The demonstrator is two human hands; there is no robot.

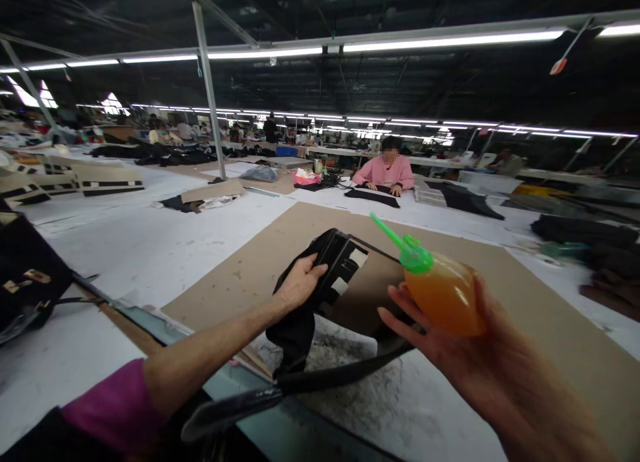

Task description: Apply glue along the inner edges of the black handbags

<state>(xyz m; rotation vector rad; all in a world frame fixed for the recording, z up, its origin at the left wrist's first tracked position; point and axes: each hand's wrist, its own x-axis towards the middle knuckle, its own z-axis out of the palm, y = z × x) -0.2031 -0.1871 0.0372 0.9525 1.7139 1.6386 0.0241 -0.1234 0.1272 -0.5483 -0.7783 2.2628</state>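
Note:
My left hand (301,280) is closed on the edge of a black bag (334,247), thumb on top. Two pale rectangular patches (349,274) show on the bag's dark panel, and a long black strap (345,375) loops below it toward me. In my right hand (465,359) rests a squeeze bottle (443,295) of orange liquid with a green cap and a thin green nozzle pointing up and left. Two of that hand's fingers stretch out beneath the bottle, close to the bag; its thumb is mostly hidden behind the bottle.
Brown board (240,269) covers part of the white table (200,239). Across it, a person in pink (385,172) handles a dark flat piece (373,197). Another black bag with metal fittings (33,275) stands at left. Dark fabric piles (580,232) lie at right.

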